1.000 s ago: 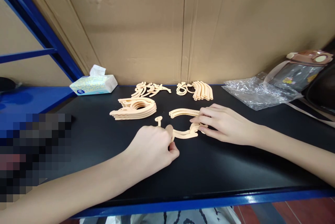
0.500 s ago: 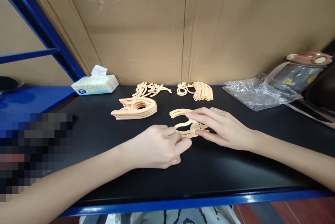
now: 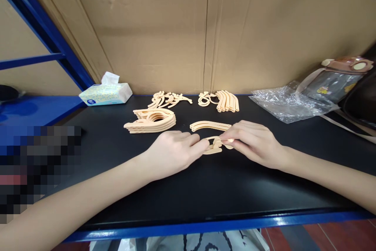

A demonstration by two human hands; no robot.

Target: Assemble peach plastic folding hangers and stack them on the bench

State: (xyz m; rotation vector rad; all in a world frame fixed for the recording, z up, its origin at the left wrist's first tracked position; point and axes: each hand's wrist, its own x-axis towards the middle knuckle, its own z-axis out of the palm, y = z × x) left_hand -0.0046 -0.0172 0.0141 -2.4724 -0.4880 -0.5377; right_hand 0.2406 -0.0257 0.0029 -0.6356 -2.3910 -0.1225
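My left fingers (image 3: 199,149) clamp beige pieces (image 3: 216,150) | my right fingers (image 3: 241,148) pinch them opposite | curved bars (image 3: 210,124) lie behind on the counter (image 3: 223,188)

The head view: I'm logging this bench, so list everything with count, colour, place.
cardboard: count unclear, brown, behind
frame: one, blue, left
tissue packet: one, pale yellow, back left
loose parts: several, beige, back middle
ringed parts: a few, beige, beside those
strip row: several, beige, back right of middle
stack: one, beige, left of centre
nearer strips: about two, beige, beyond the hands
held pieces: count unclear, beige, between the hands
plastic wrap: one, clear, back right
bottle: one, clear, brown lid, right
strap: at least one, beige, right
dark objects: two, black, far left, far right
table: one, black, blue edge, centre
baglike item: one, pale, underneath
floor tiles: several, red, bottom
left hand: one, bare, on held pieces
right hand: one, bare, on held pieces
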